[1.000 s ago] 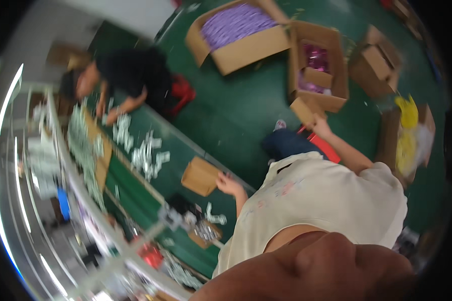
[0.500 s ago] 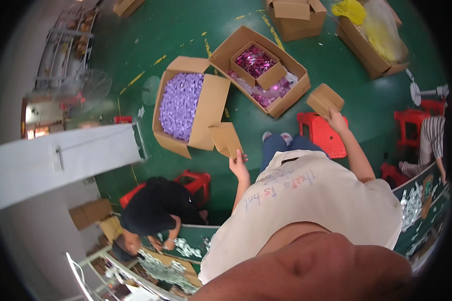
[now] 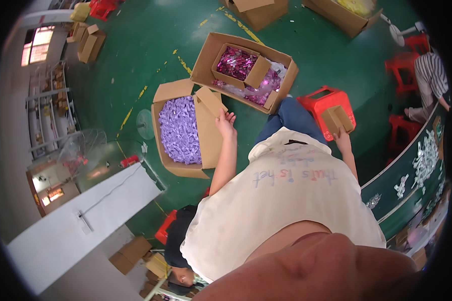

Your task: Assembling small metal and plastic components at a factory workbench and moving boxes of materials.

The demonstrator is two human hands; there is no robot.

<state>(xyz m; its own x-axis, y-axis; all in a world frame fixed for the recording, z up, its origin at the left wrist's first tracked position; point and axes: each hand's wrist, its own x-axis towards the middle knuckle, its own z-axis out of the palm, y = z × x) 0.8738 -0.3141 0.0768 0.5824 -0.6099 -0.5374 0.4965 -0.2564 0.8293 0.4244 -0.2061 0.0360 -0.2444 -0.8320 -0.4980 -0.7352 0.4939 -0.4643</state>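
My left hand grips a small open cardboard box by its near end. That box is tilted over the flap of a large carton full of purple pieces. My right hand holds a second small cardboard box above or against the seat of a red plastic stool; whether it touches the seat I cannot tell. Ahead of me lies a larger carton with shiny pink pieces in an inner box and more in plastic beside it.
Other cartons stand on the green floor farther off. A person in black is at the lower left, and one in striped clothing sits at the right. A green worktable carries silvery pieces. Red stools stand at right.
My view and body have turned, and I am nearer the stool. The left box has moved over the purple carton's flap. The right box has come down to the stool.
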